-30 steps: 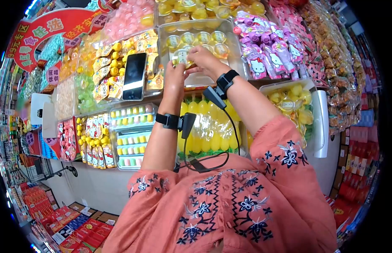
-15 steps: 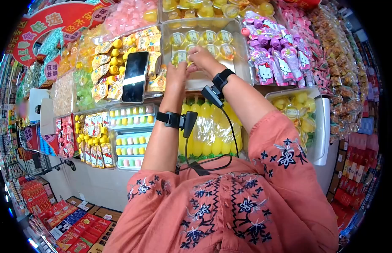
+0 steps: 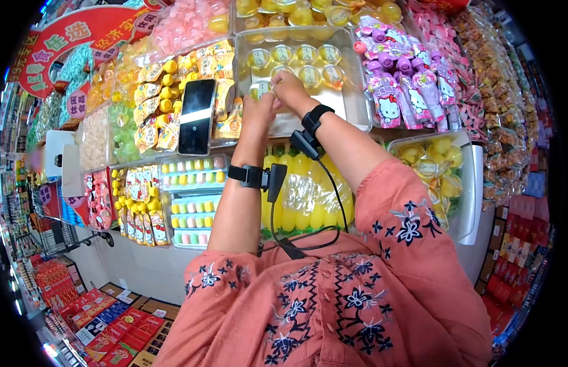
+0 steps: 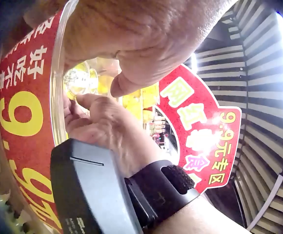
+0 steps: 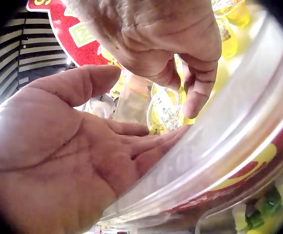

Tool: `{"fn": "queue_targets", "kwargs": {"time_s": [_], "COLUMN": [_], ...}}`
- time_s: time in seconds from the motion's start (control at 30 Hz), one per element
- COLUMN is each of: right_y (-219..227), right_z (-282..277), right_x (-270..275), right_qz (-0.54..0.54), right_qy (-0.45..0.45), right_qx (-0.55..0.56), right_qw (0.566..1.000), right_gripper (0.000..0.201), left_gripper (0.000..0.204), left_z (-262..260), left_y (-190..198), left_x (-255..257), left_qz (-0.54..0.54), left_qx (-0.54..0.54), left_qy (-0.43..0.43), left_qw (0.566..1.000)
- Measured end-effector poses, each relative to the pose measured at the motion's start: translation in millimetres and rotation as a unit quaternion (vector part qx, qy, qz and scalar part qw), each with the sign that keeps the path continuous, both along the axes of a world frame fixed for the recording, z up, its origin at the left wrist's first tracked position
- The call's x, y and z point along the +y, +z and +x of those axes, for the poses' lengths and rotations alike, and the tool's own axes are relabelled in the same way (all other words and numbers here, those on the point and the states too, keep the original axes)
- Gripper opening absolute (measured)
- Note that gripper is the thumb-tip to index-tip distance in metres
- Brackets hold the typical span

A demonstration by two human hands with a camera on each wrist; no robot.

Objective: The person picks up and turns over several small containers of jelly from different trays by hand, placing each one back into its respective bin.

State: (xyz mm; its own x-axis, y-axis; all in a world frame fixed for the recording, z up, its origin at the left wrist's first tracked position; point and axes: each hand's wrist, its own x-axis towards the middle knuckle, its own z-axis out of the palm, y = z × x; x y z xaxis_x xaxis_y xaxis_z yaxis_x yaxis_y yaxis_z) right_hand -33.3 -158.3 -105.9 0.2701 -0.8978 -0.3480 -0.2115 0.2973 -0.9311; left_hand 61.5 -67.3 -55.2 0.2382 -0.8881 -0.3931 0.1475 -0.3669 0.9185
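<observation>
Near the front edge of the clear plastic bin (image 3: 351, 92), a small yellow jelly cup (image 3: 259, 90) sits between both hands, pinched by the fingertips of the left hand (image 3: 258, 113) and the right hand (image 3: 290, 88). Behind it in the same bin stand 2 short rows of similar jelly cups (image 3: 296, 58). A black phone (image 3: 196, 116) lies on the yellow snack packs (image 3: 155, 104) in the bin to the left, and purple cartoon pouches (image 3: 397, 79) fill the bin to the right. Below hang yellow bottles (image 3: 308, 189). From the right wrist, the cup's printed foil lid (image 5: 165, 111) shows, with left-hand fingers (image 5: 197, 92) curled over it and the bin's rim in front. The left wrist view mostly shows the right hand's wrist strap (image 4: 161, 190) and a red price label (image 4: 19, 122).
</observation>
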Motion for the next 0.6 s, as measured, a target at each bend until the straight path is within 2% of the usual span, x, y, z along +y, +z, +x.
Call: {"fn": "queue_targets", "kwargs": {"time_s": [0.03, 0.13, 0.3, 0.33, 0.4, 0.5, 0.57, 0.6], "right_y": [-1.4, -2.3, 2.0, -9.2, -27.7, 17.5, 20.0, 20.5], "right_z": [-0.2, -1.8, -6.7, -7.0, -5.7, -13.7, -14.5, -14.8], "right_x": [-0.6, 1.8, 3.4, -1.4, -10.6, 7.8, 7.9, 7.5], "right_qz": [0.001, 0.001, 0.007, -0.010, -0.045, 0.034, 0.068, 0.085], "right_qy": [0.001, 0.003, 0.027, 0.043, 0.074, 0.031, 0.018, 0.011], "right_qx": [-0.010, -0.038, -0.032, -0.014, 0.019, -0.041, -0.085, -0.107], "right_qw": [1.000, 0.999, 0.999, 0.999, 0.996, 0.998, 0.994, 0.991], "right_gripper": [0.018, 0.020, 0.031, 0.034, 0.038, 0.042, 0.042, 0.042], "left_gripper": [0.040, 0.033, 0.036, 0.037, 0.037, 0.041, 0.045, 0.047], "left_z": [2.4, -3.2, 1.3, 3.8, 6.9, 9.0, 6.9, 1.0], "left_y": [-1.1, -6.9, -11.4, -17.6, -31.9, -40.1, -38.2, -23.9], "left_x": [-0.1, -2.3, -5.4, -7.4, -12.1, -14.6, -12.2, -6.5], "left_qz": [-0.006, 0.010, 0.057, 0.061, 0.038, 0.028, 0.014, -0.001], "left_qx": [0.001, -0.023, -0.084, -0.090, -0.143, -0.251, -0.332, -0.371], "left_qy": [-0.027, 0.019, -0.032, -0.044, -0.048, -0.073, -0.082, -0.081], "left_qw": [1.000, 1.000, 0.994, 0.993, 0.988, 0.965, 0.940, 0.925]}}
